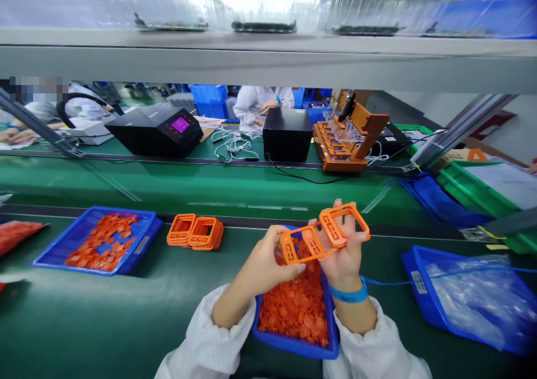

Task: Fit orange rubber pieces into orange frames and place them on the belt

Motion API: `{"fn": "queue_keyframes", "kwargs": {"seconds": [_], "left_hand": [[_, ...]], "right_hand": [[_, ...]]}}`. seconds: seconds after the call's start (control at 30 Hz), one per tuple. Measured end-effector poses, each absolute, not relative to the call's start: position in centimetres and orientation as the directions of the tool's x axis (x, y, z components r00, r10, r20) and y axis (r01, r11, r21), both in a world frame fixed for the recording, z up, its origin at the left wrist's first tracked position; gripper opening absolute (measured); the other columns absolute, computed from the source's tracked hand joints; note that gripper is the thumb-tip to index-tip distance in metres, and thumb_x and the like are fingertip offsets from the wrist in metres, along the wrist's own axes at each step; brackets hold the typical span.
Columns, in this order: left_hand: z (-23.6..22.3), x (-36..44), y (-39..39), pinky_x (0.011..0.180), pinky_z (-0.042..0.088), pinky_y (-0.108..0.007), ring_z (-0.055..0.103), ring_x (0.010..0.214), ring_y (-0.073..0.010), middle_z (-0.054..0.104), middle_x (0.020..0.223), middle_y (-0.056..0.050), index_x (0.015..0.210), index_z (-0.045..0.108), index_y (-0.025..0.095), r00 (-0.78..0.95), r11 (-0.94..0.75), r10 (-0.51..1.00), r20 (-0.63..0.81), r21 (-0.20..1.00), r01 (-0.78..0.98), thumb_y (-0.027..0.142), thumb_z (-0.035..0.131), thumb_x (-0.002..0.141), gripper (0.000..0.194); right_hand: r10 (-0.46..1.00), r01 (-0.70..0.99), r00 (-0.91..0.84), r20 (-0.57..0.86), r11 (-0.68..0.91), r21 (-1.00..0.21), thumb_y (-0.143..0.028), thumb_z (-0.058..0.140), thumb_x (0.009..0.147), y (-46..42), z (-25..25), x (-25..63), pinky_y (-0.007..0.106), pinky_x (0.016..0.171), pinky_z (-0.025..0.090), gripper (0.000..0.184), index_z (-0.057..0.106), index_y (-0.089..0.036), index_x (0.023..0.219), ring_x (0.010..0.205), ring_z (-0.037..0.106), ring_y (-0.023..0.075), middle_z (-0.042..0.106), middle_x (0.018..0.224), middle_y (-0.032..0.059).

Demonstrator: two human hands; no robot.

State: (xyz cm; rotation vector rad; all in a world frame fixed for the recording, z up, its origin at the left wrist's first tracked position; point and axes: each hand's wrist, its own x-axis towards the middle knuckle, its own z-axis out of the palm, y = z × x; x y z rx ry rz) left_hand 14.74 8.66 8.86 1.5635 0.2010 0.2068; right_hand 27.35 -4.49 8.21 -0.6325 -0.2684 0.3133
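Note:
Above a blue tray (pixel 289 350) of small orange plastic pieces (pixel 296 312), both my hands hold flat orange plastic frames with slotted bars. My left hand (pixel 266 261) pinches one orange frame (pixel 312 243) by its left end, thumb below and fingers above. A second orange frame (pixel 332 228) lies tilted across the fingers of my right hand (pixel 346 261), which is wrapped partly round it. The two frames meet or overlap between my hands; whether they are joined I cannot tell. A blue wrist strap (pixel 349 294) is on my right wrist.
Stacked orange frames (pixel 205 233) lie left of my hands, beside another blue tray (pixel 142 222) of orange pieces. At right sits a blue bin (pixel 423 301) with clear plastic bags. Black boxes (pixel 287 136), an orange fixture (pixel 352 138) and co-workers (pixel 255 102) are beyond; a shelf (pixel 268 63) crosses above.

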Motion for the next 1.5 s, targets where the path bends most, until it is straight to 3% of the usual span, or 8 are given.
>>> {"fn": "queue_keyframes", "kwargs": {"seconds": [0.37, 0.53, 0.73, 0.8, 0.9, 1.03, 1.17, 1.5], "left_hand": [[6.4, 15.7, 6.4, 0.074, 0.051, -0.028, 0.066, 0.083, -0.0175, 0.069, 0.1, -0.004, 0.124, 0.051, 0.019, 0.945, 0.006, 0.319, 0.066, 0.997, -0.071, 0.028, 0.088, 0.078, 0.059], [6.3, 15.9, 5.8, 0.067, 0.041, -0.026, 0.057, 0.075, -0.0163, 0.063, 0.085, 0.001, 0.117, 0.057, 0.017, 0.902, -0.16, 0.427, 0.067, 0.987, 0.002, 0.045, 0.103, 0.062, 0.077], [6.1, 16.1, 7.1, 0.085, 0.053, -0.038, 0.067, 0.099, -0.0279, 0.068, 0.116, -0.011, 0.138, 0.049, 0.015, 0.94, -0.405, 0.329, 0.095, 0.913, 0.05, 0.057, 0.103, 0.057, 0.106], [5.7, 16.2, 7.7, 0.088, 0.054, -0.04, 0.068, 0.104, -0.0304, 0.069, 0.118, -0.013, 0.135, 0.054, 0.015, 0.975, -0.588, 0.215, 0.047, 0.804, 0.091, 0.055, 0.099, 0.068, 0.089], [4.8, 16.5, 7.8, 0.094, 0.055, -0.046, 0.069, 0.112, -0.0358, 0.07, 0.122, -0.016, 0.127, 0.067, 0.014, 0.992, -0.858, -0.021, -0.123, 0.512, 0.046, 0.045, 0.096, 0.077, 0.066], [3.3, 17.1, 7.0, 0.098, 0.055, -0.053, 0.071, 0.116, -0.0399, 0.075, 0.122, -0.016, 0.122, 0.077, 0.016, 0.945, -0.966, -0.163, -0.282, 0.242, -0.094, 0.036, 0.086, 0.088, 0.041], [2.6, 17.2, 6.8, 0.094, 0.057, -0.047, 0.075, 0.109, -0.0345, 0.079, 0.11, -0.013, 0.111, 0.079, 0.016, 0.944, -0.961, -0.192, -0.268, 0.245, -0.126, 0.023, 0.072, 0.098, 0.016], [2.4, 17.1, 7.0, 0.087, 0.061, -0.045, 0.079, 0.102, -0.0335, 0.081, 0.106, -0.012, 0.106, 0.08, 0.02, 0.951, -0.941, -0.228, -0.21, 0.297, -0.16, 0.018, 0.068, 0.097, 0.015]], "right_hand": [[0.4, -0.243, 0.91, 0.112, 0.732, -0.637, -0.075, 0.093, 0.069, -3.7, 6.9, 25.5, 0.045, 0.09, 0.064, 0.081, 0.068, -0.044, 0.139, 0.112, 0.066, 0.0264, 0.058, 0.148, 0.0047], [0.415, -0.212, 0.895, 0.162, 0.715, -0.666, -0.064, 0.097, 0.072, -3.5, 6.5, 24.6, 0.04, 0.084, 0.065, 0.078, 0.067, -0.044, 0.14, 0.105, 0.069, 0.0249, 0.058, 0.15, 0.0051], [0.347, -0.138, 0.919, 0.187, 0.729, -0.671, -0.067, 0.096, 0.071, -4.0, 7.4, 25.9, 0.037, 0.079, 0.066, 0.079, 0.068, -0.041, 0.14, 0.098, 0.069, 0.0216, 0.061, 0.149, 0.0069], [0.333, -0.127, 0.925, 0.184, 0.725, -0.677, -0.074, 0.095, 0.068, -4.4, 7.7, 26.6, 0.038, 0.077, 0.066, 0.082, 0.069, -0.04, 0.138, 0.096, 0.068, 0.0217, 0.062, 0.147, 0.0068], [0.335, -0.134, 0.925, 0.18, 0.731, -0.669, -0.083, 0.092, 0.062, -4.7, 8.0, 27.3, 0.04, 0.079, 0.067, 0.086, 0.072, -0.041, 0.134, 0.099, 0.068, 0.0221, 0.063, 0.143, 0.0055], [0.376, -0.162, 0.906, 0.194, 0.731, -0.663, -0.086, 0.092, 0.056, -4.7, 8.1, 27.3, 0.043, 0.084, 0.068, 0.091, 0.073, -0.042, 0.133, 0.099, 0.069, 0.0225, 0.065, 0.137, 0.0047], [0.404, -0.196, 0.896, 0.184, 0.731, -0.654, -0.083, 0.095, 0.053, -4.7, 8.1, 27.0, 0.047, 0.089, 0.068, 0.091, 0.072, -0.041, 0.132, 0.097, 0.071, 0.0224, 0.067, 0.137, 0.0051], [0.452, -0.224, 0.873, 0.181, 0.703, -0.675, -0.078, 0.097, 0.057, -4.7, 7.9, 27.1, 0.047, 0.093, 0.067, 0.088, 0.072, -0.041, 0.133, 0.099, 0.072, 0.0236, 0.069, 0.133, 0.0054]]}}
